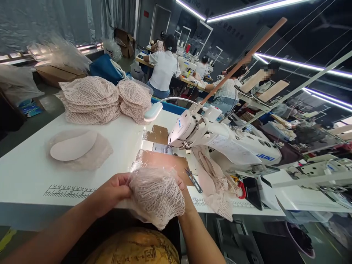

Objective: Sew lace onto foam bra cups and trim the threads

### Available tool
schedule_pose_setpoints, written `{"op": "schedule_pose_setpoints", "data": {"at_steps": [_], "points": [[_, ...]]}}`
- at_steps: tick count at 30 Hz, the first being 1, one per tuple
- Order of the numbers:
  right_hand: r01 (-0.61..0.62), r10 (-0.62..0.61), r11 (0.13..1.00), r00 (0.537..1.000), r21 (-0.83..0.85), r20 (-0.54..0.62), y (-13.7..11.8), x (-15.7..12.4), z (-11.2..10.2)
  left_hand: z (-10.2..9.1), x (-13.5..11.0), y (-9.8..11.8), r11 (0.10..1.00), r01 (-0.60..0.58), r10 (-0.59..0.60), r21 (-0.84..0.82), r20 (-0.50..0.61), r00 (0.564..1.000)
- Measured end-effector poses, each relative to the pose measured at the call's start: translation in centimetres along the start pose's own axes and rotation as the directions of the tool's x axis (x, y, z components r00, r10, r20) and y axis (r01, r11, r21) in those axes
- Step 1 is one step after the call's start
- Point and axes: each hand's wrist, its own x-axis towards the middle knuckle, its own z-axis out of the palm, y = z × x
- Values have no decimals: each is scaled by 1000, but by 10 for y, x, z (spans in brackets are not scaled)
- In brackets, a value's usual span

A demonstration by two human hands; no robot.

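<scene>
A pale pink, lace-patterned bra cup (161,196) is held up in front of the table's front edge. My left hand (119,190) pinches its left side between thumb and fingers. At its right side is my right hand (181,185), closed on the edge, most of its fingers hidden behind the fabric. Just beyond stands a white sewing machine (209,135), its needle area over a brown taped plate (165,161). Small thread snips (194,180) lie right of my right hand. On the left of the table, a smooth pale oval pad (73,146) rests on sheer fabric (96,157).
Two stacks of lace pieces, a wide one (89,101) and a narrower one (134,99), stand at the back left. Joined beige fabric (206,176) trails under the machine and over the front edge. A dark phone (252,192) lies at right. Co-workers (165,66) sit at machines beyond.
</scene>
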Motion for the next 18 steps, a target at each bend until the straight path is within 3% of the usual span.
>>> {"op": "schedule_pose_setpoints", "data": {"at_steps": [3,5,9,13,18], "points": [[-14,12,999,999,49,37,-3,1,0,2,3,-4,990,-60,51,-126,-71,996],[42,-43,996,999,84,13,-2,2,0,7,4,-7,979,-89,78,-181,-67,995],[155,-148,979,987,128,-69,6,7,-3,16,3,-15,996,-89,88,-29,-25,996],[193,-188,981,974,27,-123,9,8,-11,18,1,-20,991,-108,111,78,-43,993],[200,-204,973,979,-115,-24,1,5,-21,13,1,-24,987,-146,154,74,-132,979]]}}
